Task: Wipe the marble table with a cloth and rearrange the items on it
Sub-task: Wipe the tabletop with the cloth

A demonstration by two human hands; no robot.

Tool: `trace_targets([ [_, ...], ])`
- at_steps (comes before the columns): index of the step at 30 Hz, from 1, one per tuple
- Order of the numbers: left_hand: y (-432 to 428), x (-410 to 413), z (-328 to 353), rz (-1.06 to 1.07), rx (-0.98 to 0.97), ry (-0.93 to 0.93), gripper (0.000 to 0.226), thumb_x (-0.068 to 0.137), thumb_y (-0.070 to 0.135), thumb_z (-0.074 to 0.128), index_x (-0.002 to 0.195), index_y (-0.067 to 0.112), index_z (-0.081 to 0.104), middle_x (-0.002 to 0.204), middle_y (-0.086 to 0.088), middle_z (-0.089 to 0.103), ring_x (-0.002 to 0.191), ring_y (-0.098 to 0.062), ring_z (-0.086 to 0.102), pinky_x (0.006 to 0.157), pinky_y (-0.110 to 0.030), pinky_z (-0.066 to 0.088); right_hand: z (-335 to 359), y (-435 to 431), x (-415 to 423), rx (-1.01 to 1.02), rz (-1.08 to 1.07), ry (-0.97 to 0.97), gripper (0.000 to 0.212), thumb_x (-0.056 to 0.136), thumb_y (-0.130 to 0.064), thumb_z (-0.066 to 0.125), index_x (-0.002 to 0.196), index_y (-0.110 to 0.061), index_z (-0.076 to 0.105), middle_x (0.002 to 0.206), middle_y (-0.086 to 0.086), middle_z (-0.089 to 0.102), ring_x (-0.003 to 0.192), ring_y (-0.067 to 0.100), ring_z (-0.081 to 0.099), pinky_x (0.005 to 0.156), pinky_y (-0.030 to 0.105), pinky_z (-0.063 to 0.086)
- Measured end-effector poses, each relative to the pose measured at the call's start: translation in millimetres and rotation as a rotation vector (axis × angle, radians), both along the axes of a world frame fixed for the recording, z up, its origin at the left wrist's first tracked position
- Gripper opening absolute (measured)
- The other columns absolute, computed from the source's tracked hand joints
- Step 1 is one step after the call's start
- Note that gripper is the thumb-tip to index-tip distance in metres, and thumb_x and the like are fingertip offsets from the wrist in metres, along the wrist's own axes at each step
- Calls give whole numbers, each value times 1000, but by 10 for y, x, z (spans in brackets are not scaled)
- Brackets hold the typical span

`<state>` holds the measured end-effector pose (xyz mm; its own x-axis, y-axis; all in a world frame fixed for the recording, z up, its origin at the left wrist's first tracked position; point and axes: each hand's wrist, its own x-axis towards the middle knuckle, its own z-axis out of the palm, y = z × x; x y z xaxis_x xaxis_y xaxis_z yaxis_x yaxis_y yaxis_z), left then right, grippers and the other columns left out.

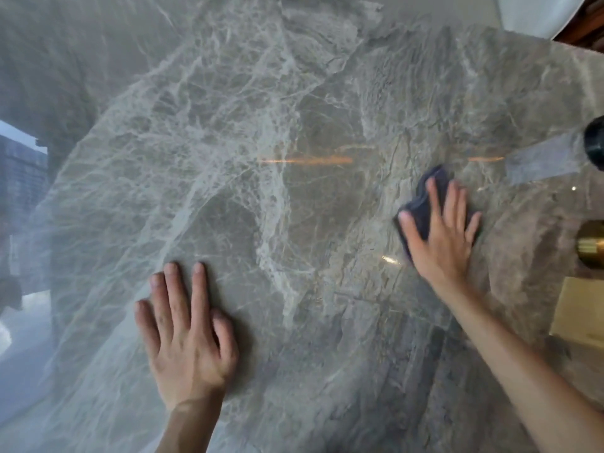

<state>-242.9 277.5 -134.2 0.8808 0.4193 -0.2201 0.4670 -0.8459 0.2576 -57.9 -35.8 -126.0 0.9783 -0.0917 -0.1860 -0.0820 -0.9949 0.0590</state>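
The grey marble table point(277, 132) with pale veins fills the head view. My right hand point(439, 237) lies flat, fingers spread, pressing a dark blue-grey cloth point(425, 201) against the tabletop at the right of centre. The cloth shows above and to the left of the fingers; the rest is hidden under the palm. My left hand point(184, 335) rests flat on the bare marble at the lower left, fingers apart, holding nothing.
At the right edge stand a dark round object point(595, 145), a brass cylindrical object point(591, 243) and a flat gold-coloured box point(578, 308). A white rounded thing point(539, 14) shows beyond the table's far right corner. The table's left edge reflects a window.
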Motion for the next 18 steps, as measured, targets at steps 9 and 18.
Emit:
trace_targets([
  [9,-15,-39,18,38,-100,-158,67,89,35,26,152,22,8,161,-2,10,150,-16,2,122,-48,6,-139,1054,147,100,193,-73,96,77,-86,12,154,-29,1,162,14,4,150,31,0,116,63,-1],
  [18,-257,-947,311,-444,-305,-288,62,94,25,42,150,9,19,160,-9,13,150,-26,6,121,-54,7,-63,1177,-1549,284,1103,-66,68,89,-63,40,149,-32,31,159,4,24,149,22,17,117,56,17],
])
